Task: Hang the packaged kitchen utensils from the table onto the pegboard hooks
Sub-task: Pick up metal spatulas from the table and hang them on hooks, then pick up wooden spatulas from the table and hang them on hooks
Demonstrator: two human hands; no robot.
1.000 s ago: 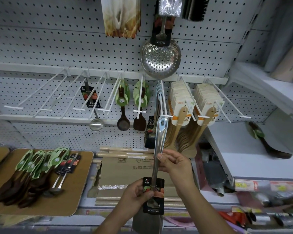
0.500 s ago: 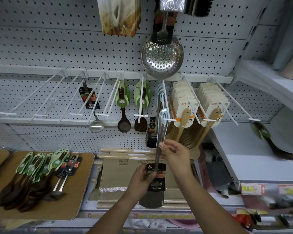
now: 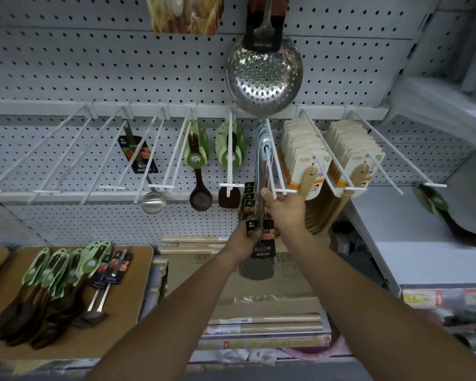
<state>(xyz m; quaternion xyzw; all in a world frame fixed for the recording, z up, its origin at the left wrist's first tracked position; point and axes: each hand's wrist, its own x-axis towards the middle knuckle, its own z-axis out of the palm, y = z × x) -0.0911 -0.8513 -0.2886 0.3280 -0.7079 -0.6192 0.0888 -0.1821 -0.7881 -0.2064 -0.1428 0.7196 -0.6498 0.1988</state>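
Observation:
A steel spatula with a black label card hangs from the white pegboard hook at centre, its blue-tipped handle loop threaded on the hook among other spatulas. My left hand grips the spatula at its label card. My right hand pinches the handle higher up, just under the hook's front end. On the brown table at lower left lie several green-carded dark wooden utensils and black-carded steel spoons.
Neighbouring hooks carry a steel ladle, dark wooden spoons, and wooden spatulas in beige cards. A perforated skimmer hangs above. Several hooks on the left are bare. Cardboard boxes lie below my arms; a white shelf juts out at right.
Both hands have risen and moved toward the pegboard with the spatula. Its handle loop went from just in front of the hook tip to threaded onto the hook.

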